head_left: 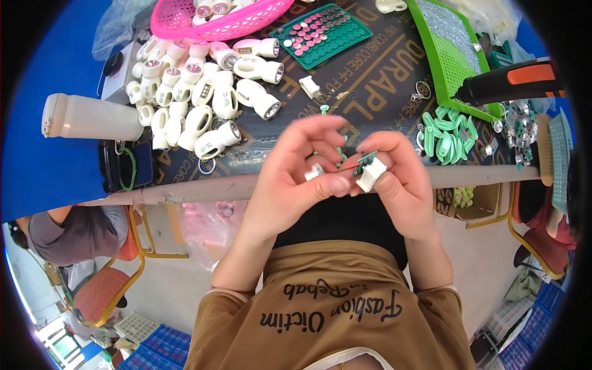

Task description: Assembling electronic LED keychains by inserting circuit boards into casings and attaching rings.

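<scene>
My right hand (404, 185) pinches a small white plastic housing (371, 175) between thumb and fingers, just past the table's near edge. A small green circuit board (366, 160) sits against the housing, and a thin red wire (350, 167) runs from it toward my left hand. My left hand (299, 169) has its thumb tip close to the wire and the housing. A small clear-white piece (314, 172) is held in its curled fingers, partly hidden. Beyond my fingers, small green parts (325, 109) lie on the table.
White flashlights (213, 92) are heaped at left, below a pink basket (166, 21) and beside a white bottle (92, 117). A green tray (311, 46) holds pink discs. At right are a green bin (435, 43), a black-orange tool (512, 80) and green clips (447, 135). People sit either side.
</scene>
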A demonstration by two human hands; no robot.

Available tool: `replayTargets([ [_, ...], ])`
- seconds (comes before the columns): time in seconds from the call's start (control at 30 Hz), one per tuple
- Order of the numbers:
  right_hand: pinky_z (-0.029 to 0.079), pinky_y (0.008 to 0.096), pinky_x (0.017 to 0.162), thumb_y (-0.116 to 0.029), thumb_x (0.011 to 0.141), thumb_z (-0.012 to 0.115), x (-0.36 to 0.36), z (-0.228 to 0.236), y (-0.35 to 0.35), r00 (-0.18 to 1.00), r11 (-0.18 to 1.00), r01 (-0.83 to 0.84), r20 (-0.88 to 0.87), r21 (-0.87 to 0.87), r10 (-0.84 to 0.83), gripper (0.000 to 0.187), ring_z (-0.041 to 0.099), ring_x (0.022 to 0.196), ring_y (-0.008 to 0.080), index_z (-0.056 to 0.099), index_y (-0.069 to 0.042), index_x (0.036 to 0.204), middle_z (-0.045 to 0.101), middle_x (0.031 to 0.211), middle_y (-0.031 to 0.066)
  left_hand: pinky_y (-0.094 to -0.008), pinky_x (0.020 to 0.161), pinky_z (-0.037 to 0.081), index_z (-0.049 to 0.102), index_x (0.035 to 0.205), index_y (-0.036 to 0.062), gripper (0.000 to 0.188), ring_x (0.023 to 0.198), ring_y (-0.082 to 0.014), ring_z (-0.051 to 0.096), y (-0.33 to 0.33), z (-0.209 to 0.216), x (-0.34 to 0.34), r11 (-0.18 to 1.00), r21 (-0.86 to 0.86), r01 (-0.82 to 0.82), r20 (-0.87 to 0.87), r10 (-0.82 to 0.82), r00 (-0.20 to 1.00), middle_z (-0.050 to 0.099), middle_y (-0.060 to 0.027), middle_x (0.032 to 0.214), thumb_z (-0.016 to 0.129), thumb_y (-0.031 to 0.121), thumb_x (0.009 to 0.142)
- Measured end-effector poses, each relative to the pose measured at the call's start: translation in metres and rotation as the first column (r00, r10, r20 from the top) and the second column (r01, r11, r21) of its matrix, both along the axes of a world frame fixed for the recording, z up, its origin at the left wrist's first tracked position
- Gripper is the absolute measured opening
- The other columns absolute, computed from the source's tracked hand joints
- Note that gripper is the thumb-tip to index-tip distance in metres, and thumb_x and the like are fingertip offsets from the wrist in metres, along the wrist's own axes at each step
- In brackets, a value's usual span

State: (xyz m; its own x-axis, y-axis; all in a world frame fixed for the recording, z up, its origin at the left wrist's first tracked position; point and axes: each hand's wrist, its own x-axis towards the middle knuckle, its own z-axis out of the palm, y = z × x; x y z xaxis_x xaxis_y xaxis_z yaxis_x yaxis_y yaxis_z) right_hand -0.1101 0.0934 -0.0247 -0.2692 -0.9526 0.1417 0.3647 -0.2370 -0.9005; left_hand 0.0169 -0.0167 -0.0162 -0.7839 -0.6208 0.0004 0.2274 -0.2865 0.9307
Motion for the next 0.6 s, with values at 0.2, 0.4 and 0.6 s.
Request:
replayTargets([
  [0.2,0.045,0.0254,0.071,-0.02,0.09,0.046,-0.011,0.001,0.001,0.97,0.991,-0.135,0.203,-0.013,0.135,0.027,0.056,0.085,0.0153,0.041,-0.001,0.109,0.056,0.095,0.0096,-0.0244,0.067,0.045,0.055,0.105,0.0001,0.032,0.078,-0.012,0.05,-0.006,0.006,-0.005,0.93,-0.354,0.096,0.028,-0.092,0.995,0.047,-0.0061,0.097,0.063,0.0,0.074],
  [0.4,0.045,0.0273,0.073,-0.017,0.089,0.047,-0.006,-0.004,-0.005,0.981,0.998,0.024,0.195,-0.052,-0.013,0.025,0.056,0.083,0.0152,0.045,0.0,0.108,0.054,0.098,0.0085,-0.0232,0.071,0.043,0.061,0.097,-0.0007,0.026,0.078,-0.0129,0.053,0.003,0.014,-0.011,0.834,-0.55,-0.034,0.054,0.076,0.996,0.053,-0.0073,0.094,0.062,-0.003,0.071],
  [0.6,0.047,0.0233,0.066,-0.007,0.085,0.052,-0.005,0.007,-0.003,0.944,0.997,0.067,0.319,0.044,-0.078,0.023,0.054,0.082,0.0122,0.047,0.002,0.105,0.052,0.096,0.0062,-0.0238,0.066,0.047,0.063,0.098,0.0015,0.028,0.078,-0.0162,0.059,0.005,0.005,-0.015,0.631,-0.758,-0.165,-0.031,0.217,0.976,0.06,-0.0092,0.09,0.061,-0.006,0.071],
])
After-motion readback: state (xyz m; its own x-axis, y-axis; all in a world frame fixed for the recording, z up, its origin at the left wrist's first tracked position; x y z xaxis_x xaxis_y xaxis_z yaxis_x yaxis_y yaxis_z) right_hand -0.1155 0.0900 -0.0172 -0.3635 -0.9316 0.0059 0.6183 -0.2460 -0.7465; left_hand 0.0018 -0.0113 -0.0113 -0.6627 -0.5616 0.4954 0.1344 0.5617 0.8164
